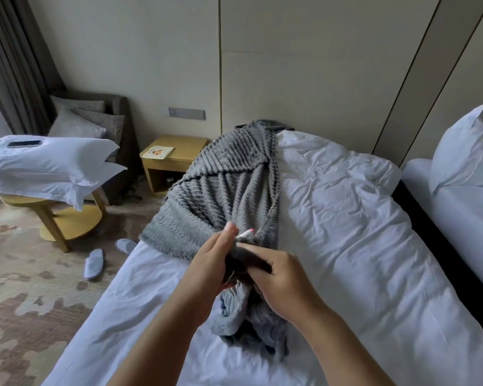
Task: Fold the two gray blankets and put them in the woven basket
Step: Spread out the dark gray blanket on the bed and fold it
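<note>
A gray ribbed blanket (pixel 223 185) lies bunched along the white bed (pixel 346 246), stretching from the headboard end toward me. Its near end is gathered between both hands, and a crumpled gray bundle (pixel 251 324) hangs below them onto the sheet; I cannot tell if this is a second blanket. My left hand (pixel 209 263) holds the gathered fabric with fingers extended along it, beside a small white and pink label (pixel 246 234). My right hand (pixel 279 277) grips the same gathered edge with curled fingers. No woven basket is in view.
A wooden nightstand (pixel 176 160) with a booklet stands left of the bed. A round wooden side table (pixel 53 215) carries stacked white pillows (pixel 48 160) and a phone (pixel 24 143). White slippers (pixel 95 263) lie on the patterned carpet. A second bed (pixel 457 207) stands to the right.
</note>
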Action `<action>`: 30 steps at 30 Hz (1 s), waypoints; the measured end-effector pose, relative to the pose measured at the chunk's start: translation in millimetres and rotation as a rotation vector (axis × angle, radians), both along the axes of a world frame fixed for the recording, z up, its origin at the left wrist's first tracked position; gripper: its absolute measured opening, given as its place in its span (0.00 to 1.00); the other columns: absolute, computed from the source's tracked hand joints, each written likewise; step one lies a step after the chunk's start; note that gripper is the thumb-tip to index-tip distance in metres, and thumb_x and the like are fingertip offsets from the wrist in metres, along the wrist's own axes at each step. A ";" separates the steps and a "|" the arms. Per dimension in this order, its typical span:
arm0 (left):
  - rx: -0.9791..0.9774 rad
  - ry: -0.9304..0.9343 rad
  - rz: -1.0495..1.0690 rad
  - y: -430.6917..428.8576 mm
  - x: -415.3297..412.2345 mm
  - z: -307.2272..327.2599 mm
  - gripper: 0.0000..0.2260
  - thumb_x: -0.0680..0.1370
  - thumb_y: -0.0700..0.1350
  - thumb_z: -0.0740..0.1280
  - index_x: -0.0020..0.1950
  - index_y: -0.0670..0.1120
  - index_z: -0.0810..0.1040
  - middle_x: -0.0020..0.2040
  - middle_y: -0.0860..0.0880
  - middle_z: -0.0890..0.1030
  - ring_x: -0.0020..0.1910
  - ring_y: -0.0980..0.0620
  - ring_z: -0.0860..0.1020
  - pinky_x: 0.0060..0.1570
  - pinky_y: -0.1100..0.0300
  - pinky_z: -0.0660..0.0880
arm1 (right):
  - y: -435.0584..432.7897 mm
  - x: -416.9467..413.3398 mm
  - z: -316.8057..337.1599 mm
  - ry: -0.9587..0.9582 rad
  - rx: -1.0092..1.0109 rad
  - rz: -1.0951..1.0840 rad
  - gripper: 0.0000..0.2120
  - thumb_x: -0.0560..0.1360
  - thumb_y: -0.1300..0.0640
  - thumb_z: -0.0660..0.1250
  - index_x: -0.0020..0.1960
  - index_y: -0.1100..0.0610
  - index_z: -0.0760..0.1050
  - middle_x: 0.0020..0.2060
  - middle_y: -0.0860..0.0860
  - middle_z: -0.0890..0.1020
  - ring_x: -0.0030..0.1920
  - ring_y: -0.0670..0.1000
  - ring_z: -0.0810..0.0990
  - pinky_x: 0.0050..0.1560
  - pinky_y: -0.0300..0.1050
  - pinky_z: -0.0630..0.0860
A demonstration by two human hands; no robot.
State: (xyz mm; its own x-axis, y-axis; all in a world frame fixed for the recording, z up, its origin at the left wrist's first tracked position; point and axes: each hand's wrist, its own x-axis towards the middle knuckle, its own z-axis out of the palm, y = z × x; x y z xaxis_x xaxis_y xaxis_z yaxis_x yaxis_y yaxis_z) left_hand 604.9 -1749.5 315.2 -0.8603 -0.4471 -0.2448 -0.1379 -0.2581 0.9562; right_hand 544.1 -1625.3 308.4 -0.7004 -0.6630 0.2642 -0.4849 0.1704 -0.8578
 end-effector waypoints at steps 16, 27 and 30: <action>0.418 0.264 0.436 -96.7 36.1 9.7 0.14 0.81 0.34 0.50 0.44 0.45 0.71 0.39 0.44 0.73 0.30 0.55 0.70 0.20 0.69 0.65 | 30.8 -96.9 -141.2 -0.035 0.591 -0.592 0.07 0.74 0.59 0.65 0.41 0.63 0.77 0.40 0.65 0.82 0.45 0.66 0.80 0.38 0.47 0.71; 0.410 0.064 0.862 -167.9 61.6 -113.1 0.18 0.79 0.31 0.52 0.39 0.45 0.77 0.36 0.45 0.77 0.30 0.51 0.75 0.20 0.68 0.71 | 24.2 -144.0 -73.2 -1.259 -0.200 -0.180 0.18 0.78 0.53 0.59 0.49 0.61 0.85 0.50 0.60 0.84 0.47 0.58 0.84 0.42 0.52 0.82; 0.104 -0.304 0.924 -178.7 91.1 -163.5 0.14 0.76 0.30 0.56 0.46 0.45 0.77 0.35 0.42 0.75 0.27 0.48 0.69 0.19 0.68 0.66 | 55.2 -147.5 -97.6 -0.977 0.598 0.073 0.11 0.69 0.61 0.71 0.51 0.60 0.84 0.50 0.59 0.85 0.48 0.57 0.84 0.45 0.47 0.81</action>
State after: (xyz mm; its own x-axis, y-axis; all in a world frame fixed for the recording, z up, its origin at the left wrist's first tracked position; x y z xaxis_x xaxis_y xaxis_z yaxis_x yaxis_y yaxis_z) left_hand 696.0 -1928.1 151.7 -0.0755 -0.8771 -0.4744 -0.0756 -0.4694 0.8798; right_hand 396.6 -1570.0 210.8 -0.3872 -0.5469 -0.7423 0.3179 0.6766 -0.6643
